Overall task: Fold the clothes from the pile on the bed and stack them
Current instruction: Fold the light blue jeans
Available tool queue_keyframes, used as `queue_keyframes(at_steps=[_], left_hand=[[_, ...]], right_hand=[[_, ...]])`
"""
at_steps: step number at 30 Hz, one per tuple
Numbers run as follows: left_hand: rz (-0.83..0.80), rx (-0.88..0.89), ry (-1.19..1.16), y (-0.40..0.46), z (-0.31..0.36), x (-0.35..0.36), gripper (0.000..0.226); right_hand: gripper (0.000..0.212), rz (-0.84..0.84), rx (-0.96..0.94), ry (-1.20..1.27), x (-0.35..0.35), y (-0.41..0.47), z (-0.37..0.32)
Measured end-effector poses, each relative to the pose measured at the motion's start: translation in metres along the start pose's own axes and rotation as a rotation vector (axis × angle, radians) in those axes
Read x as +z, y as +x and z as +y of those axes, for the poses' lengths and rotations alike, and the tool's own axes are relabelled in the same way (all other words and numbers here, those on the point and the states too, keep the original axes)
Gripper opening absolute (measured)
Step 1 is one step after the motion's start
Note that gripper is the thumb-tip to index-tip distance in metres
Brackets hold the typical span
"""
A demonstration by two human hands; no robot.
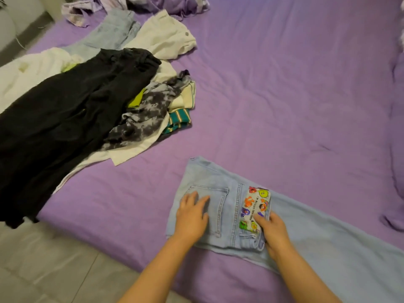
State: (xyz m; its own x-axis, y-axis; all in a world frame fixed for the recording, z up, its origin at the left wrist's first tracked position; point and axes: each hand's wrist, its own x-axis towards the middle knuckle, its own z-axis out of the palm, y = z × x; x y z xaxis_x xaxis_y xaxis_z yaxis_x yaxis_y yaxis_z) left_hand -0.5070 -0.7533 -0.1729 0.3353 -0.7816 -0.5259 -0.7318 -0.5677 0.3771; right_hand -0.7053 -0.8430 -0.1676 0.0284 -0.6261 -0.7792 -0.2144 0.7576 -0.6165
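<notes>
Lying flat near the bed's (284,95) front edge, the jeans (218,193) look heavy, floppy denim, best taken at waistband and hems. Left hand (192,217) presses them with straight fingers; right hand (273,232) pinches a phone (255,208) half inside the back pocket (249,237). Pile (87,106) waits left.

Pretty soft, even indoor light here, kinda dim and warm, no hard glare anywhere. Shadows are faint: a soft one sits just under the left hand (192,217) on the light blue jeans (306,232), plus shallow ones in the creases of the purple sheet (284,95) beyond the jeans. The whole frame looks smeary and compressed. Wide-angle bending shows toward the edges, far from the jeans, and the black trousers (65,127) lose nearly all detail.
</notes>
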Motion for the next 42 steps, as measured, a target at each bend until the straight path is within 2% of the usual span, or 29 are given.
queue_keyframes(at_steps=[5,14,17,19,21,23,25,27,29,33,35,38,40,42], left_hand=[[-0.063,-0.090,0.143,0.008,0.003,0.020,0.064],[-0.060,-0.029,0.206,0.020,0.015,0.024,0.069],[-0.082,-0.021,0.189,0.022,0.017,0.026,0.070],[-0.092,-0.018,0.185,0.024,0.016,0.026,0.072],[-0.095,-0.013,0.190,0.026,0.013,0.027,0.074],[-0.079,-0.008,0.201,0.027,0.009,0.028,0.078],[-0.044,-0.012,0.178,0.030,0.007,0.028,0.086],[0.009,-0.023,0.102,0.033,0.002,0.026,0.100],[0.050,-0.044,-0.032,0.037,-0.004,0.023,0.113],[0.066,-0.115,-0.286,0.043,-0.022,0.015,0.120],[0.040,-0.199,-0.500,0.046,-0.027,0.006,0.110],[-0.088,-0.293,-0.889,0.042,-0.024,-0.011,0.064],[-0.221,-0.246,-1.051,0.036,-0.011,-0.022,0.049],[-0.302,-0.155,-1.130,0.029,0.011,-0.032,0.050]], right_hand=[[0.016,0.055,0.021,0.049,-0.012,0.008,0.024],[0.015,0.212,-0.034,0.098,-0.040,0.012,0.043],[0.021,0.246,-0.032,0.029,-0.040,0.010,0.043],[0.043,0.343,-0.112,-0.239,-0.035,0.007,0.041],[0.066,0.431,-0.308,-0.678,-0.028,0.002,0.038],[0.070,0.427,-0.598,-0.983,-0.015,-0.004,0.035],[0.060,0.358,-0.843,-1.177,-0.002,-0.004,0.037],[0.062,0.214,-0.873,-1.362,0.005,-0.003,0.043],[0.067,0.090,-0.749,-1.478,0.003,0.005,0.049],[0.078,-0.012,-0.604,-1.667,0.002,0.034,0.057],[0.085,-0.098,-0.490,-1.719,0.004,0.043,0.060],[0.087,-0.141,-0.449,-1.656,0.003,0.040,0.055],[0.084,-0.162,-0.429,-1.542,0.004,0.031,0.043],[0.078,-0.142,-0.408,-1.270,0.011,0.018,0.023]])
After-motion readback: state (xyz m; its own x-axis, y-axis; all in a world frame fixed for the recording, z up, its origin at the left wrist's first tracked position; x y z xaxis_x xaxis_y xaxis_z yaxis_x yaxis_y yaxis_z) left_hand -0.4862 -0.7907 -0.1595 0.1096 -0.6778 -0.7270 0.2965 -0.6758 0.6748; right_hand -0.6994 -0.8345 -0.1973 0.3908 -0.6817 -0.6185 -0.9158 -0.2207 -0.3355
